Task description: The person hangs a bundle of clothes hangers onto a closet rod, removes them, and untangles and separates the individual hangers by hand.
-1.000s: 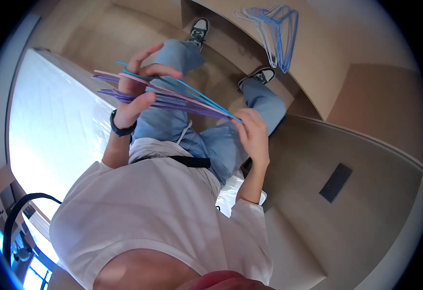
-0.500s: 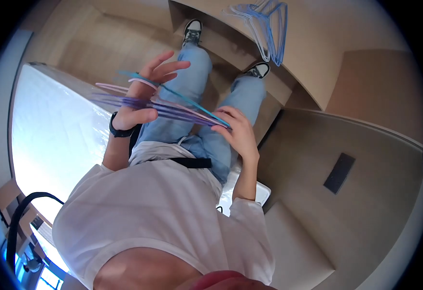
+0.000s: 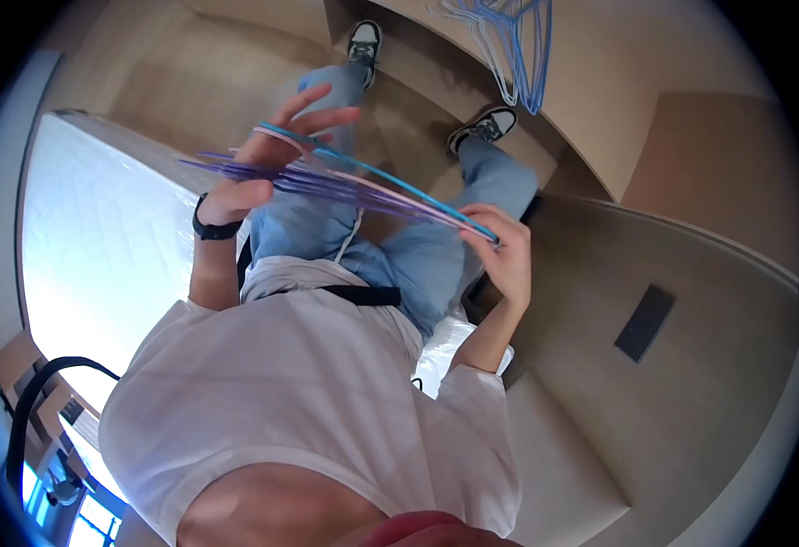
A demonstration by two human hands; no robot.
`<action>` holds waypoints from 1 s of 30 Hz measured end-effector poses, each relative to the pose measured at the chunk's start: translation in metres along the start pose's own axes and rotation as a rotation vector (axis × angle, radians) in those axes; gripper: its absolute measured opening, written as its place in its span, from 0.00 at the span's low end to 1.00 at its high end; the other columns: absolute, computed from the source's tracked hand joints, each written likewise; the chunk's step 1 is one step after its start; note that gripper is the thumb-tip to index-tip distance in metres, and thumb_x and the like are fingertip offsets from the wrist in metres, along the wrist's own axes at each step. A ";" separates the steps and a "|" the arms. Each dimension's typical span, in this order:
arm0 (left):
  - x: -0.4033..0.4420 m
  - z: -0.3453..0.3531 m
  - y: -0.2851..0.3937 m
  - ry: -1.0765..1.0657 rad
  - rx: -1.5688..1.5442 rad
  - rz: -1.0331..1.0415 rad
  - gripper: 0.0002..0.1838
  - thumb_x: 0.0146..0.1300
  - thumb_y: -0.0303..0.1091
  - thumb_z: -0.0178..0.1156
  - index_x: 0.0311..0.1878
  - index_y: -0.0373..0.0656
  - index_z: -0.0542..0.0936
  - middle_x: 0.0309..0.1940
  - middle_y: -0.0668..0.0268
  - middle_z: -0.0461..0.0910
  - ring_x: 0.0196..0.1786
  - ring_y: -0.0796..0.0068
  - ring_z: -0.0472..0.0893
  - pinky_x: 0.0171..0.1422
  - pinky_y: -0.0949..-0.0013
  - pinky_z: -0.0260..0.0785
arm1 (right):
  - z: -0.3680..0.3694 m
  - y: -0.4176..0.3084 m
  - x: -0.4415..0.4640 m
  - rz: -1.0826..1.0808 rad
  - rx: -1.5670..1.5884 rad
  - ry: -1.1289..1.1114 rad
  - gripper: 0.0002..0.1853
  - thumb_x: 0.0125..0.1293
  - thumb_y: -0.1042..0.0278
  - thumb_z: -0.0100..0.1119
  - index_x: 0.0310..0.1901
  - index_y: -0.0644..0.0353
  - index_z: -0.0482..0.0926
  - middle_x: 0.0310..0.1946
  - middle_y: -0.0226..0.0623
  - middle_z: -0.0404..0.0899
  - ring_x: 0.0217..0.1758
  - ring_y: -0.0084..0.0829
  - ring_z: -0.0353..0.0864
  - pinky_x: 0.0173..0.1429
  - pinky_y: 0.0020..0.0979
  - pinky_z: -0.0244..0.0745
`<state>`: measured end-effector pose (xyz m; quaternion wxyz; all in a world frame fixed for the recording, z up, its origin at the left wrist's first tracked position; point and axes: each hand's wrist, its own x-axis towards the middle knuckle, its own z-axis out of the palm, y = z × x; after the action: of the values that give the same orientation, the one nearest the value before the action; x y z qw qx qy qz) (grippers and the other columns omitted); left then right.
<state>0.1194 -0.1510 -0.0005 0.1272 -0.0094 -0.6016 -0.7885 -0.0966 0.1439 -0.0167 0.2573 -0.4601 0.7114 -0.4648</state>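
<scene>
Several thin clothes hangers (image 3: 354,190), purple, pink and blue, stretch in a bundle between my two hands. My left hand (image 3: 272,155), with a dark watch on the wrist, reaches through the bundle at its left part. Its fingers are spread, and the hangers lie around the hand between thumb and fingers. At the bundle's right end my right hand (image 3: 504,251) pinches the hangers between thumb and fingers. The hooks cannot be made out clearly.
More blue and white hangers (image 3: 509,46) are by the wooden panel (image 3: 591,109) at the top. A plastic-wrapped mattress (image 3: 98,237) stands on the left. A grey-brown panel with a dark rectangle (image 3: 644,324) is on the right. My shoes (image 3: 482,126) are on the wooden floor.
My right hand has moved right and slightly down with the end of the hangers, and the bundle has shifted with it. My left hand stays nearly in place. My legs have shifted apart.
</scene>
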 end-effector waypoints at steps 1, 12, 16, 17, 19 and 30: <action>0.000 -0.001 0.002 0.006 0.002 0.000 0.66 0.49 0.71 0.66 0.80 0.38 0.47 0.74 0.47 0.61 0.76 0.55 0.63 0.80 0.55 0.43 | -0.004 0.001 -0.001 0.027 -0.004 0.026 0.07 0.58 0.78 0.67 0.38 0.69 0.82 0.40 0.42 0.84 0.40 0.35 0.84 0.45 0.30 0.77; -0.012 0.006 0.012 0.049 -0.240 0.011 0.73 0.43 0.80 0.63 0.79 0.35 0.46 0.76 0.37 0.53 0.77 0.46 0.61 0.76 0.53 0.56 | 0.012 0.042 -0.002 0.118 0.016 0.141 0.06 0.62 0.82 0.60 0.41 0.70 0.81 0.38 0.44 0.84 0.38 0.34 0.83 0.47 0.29 0.76; -0.004 0.018 0.009 0.060 -0.235 -0.033 0.76 0.41 0.78 0.68 0.81 0.41 0.38 0.74 0.35 0.55 0.74 0.46 0.66 0.76 0.52 0.58 | 0.035 0.040 0.010 -0.004 0.068 -0.030 0.11 0.58 0.84 0.59 0.44 0.68 0.81 0.42 0.45 0.84 0.46 0.47 0.83 0.51 0.33 0.76; -0.002 0.022 0.007 0.028 -0.237 0.007 0.73 0.45 0.70 0.69 0.81 0.44 0.34 0.74 0.37 0.56 0.71 0.48 0.70 0.73 0.55 0.62 | 0.034 0.035 0.013 -0.030 0.004 -0.164 0.17 0.57 0.83 0.62 0.49 0.65 0.81 0.48 0.46 0.82 0.51 0.50 0.81 0.56 0.35 0.74; 0.000 0.028 -0.001 -0.036 -0.246 0.088 0.70 0.55 0.55 0.72 0.80 0.49 0.25 0.74 0.40 0.58 0.64 0.53 0.78 0.67 0.60 0.69 | 0.039 0.036 0.013 0.041 0.038 -0.287 0.22 0.56 0.80 0.65 0.54 0.63 0.79 0.52 0.46 0.81 0.54 0.49 0.80 0.59 0.36 0.73; 0.016 0.048 -0.020 -0.095 0.357 0.261 0.70 0.58 0.46 0.72 0.77 0.47 0.19 0.71 0.40 0.64 0.76 0.44 0.61 0.78 0.48 0.50 | 0.032 0.021 0.007 -0.006 -0.071 -0.146 0.46 0.42 0.55 0.80 0.65 0.59 0.72 0.62 0.46 0.74 0.67 0.49 0.71 0.70 0.41 0.64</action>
<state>0.0931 -0.1036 -0.0033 0.1992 -0.1014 -0.7307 -0.6451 -0.0830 0.1270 -0.0496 0.2907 -0.5040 0.7052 -0.4052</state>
